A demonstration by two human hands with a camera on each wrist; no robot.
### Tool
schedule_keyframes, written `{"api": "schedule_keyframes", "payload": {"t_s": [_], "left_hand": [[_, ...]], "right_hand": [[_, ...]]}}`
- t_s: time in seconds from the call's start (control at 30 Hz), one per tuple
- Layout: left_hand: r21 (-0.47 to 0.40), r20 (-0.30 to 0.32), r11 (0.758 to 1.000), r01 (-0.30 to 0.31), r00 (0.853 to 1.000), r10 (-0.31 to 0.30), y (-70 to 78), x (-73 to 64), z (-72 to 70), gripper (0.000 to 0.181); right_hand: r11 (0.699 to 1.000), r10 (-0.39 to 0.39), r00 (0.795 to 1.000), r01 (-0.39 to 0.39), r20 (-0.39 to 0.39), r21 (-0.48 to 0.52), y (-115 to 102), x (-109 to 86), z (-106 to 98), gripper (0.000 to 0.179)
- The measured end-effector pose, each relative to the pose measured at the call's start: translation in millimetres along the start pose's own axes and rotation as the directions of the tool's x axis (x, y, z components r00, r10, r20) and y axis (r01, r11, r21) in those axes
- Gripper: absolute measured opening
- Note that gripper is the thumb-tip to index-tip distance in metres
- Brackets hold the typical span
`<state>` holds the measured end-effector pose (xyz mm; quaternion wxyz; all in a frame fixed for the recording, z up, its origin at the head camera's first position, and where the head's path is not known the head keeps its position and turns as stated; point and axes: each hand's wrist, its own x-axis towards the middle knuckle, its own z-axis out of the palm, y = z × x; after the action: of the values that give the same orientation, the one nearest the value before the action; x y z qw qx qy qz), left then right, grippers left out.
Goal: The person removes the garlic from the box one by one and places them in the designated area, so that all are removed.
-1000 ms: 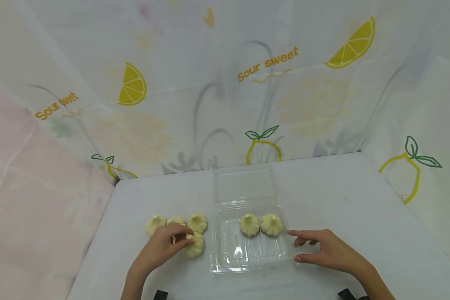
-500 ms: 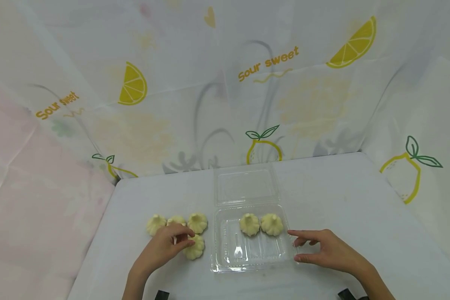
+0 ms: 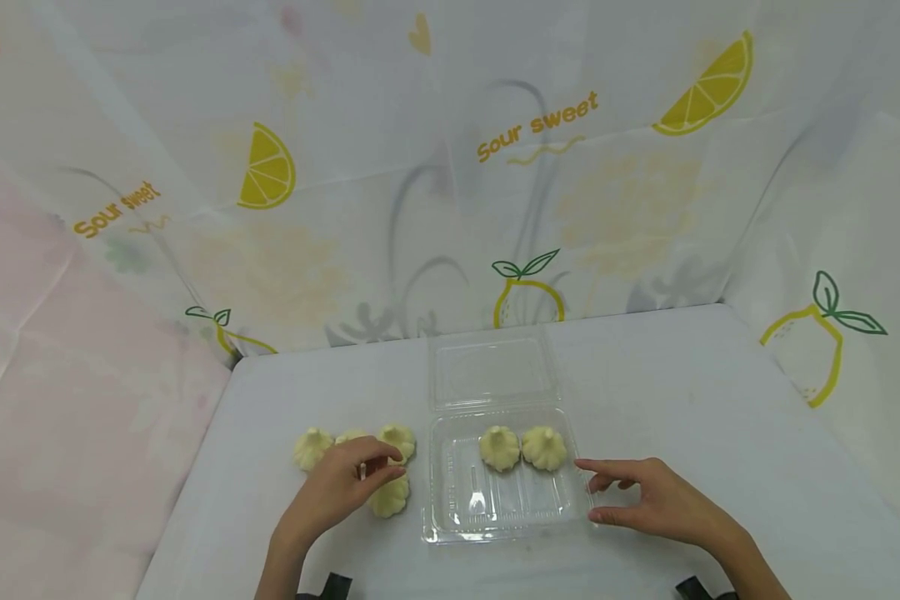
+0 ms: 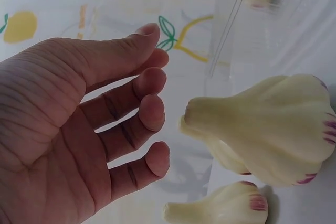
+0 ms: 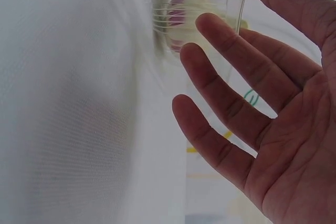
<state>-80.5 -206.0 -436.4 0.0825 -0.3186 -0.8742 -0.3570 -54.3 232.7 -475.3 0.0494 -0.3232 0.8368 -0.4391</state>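
In the head view my left hand (image 3: 348, 482) hovers over a group of pale garlic bulbs on the left. Its fingers are loosely bent; the left wrist view shows a gap between them and the nearest garlic bulb (image 4: 268, 129), which has purple marks at its base. Partly covered by that hand is the front garlic bulb (image 3: 390, 495). My right hand (image 3: 656, 504) rests its fingertips at the right edge of a clear plastic clamshell box (image 3: 457, 525). Inside the box two garlic bulbs, one left (image 3: 499, 450) and one right (image 3: 544, 450), sit side by side at the back.
The box's clear lid (image 3: 493, 371) lies folded back behind it. More bulbs stand left of the box: a far-left garlic bulb (image 3: 313, 450) and a back garlic bulb (image 3: 397, 442). A lemon-printed cloth (image 3: 390, 167) hangs behind the white table (image 3: 667, 392).
My left hand has moved slightly right and away from me, its fingertips leaving the top of the front garlic bulb, which shifted slightly. The right hand has stayed at the box.
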Motion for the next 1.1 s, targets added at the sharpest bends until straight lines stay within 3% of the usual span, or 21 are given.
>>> {"api": "schedule_keyframes", "payload": {"t_s": [0.1,0.3,0.47,0.77,1.1], "left_hand": [[-0.035,0.009,0.999,-0.003,1.0,0.003,3.6,4.9,2.4,0.013],[-0.072,0.048,0.996,0.048,0.998,-0.044,10.5,14.3,8.1,0.013],[-0.063,0.04,0.996,0.061,0.997,-0.059,15.0,20.9,12.4,0.016],[-0.131,0.032,0.99,0.055,0.998,-0.051,15.2,34.0,20.5,0.015],[-0.12,-0.032,0.978,0.168,0.985,-0.172,21.3,44.4,32.2,0.019]], "right_hand": [[1.0,-0.01,1.0,0.01,-0.001,-0.004,-0.5,0.2,-0.8,0.056],[1.0,-0.015,1.0,0.015,0.002,-0.007,-0.7,0.7,-1.7,0.055],[1.0,-0.005,1.0,0.005,0.012,0.001,0.8,1.3,-0.7,0.055],[1.0,-0.021,1.0,0.021,0.01,-0.011,-0.2,1.6,-1.9,0.055],[1.0,-0.019,1.0,0.019,0.006,-0.015,-3.6,0.8,-3.8,0.055]]}}
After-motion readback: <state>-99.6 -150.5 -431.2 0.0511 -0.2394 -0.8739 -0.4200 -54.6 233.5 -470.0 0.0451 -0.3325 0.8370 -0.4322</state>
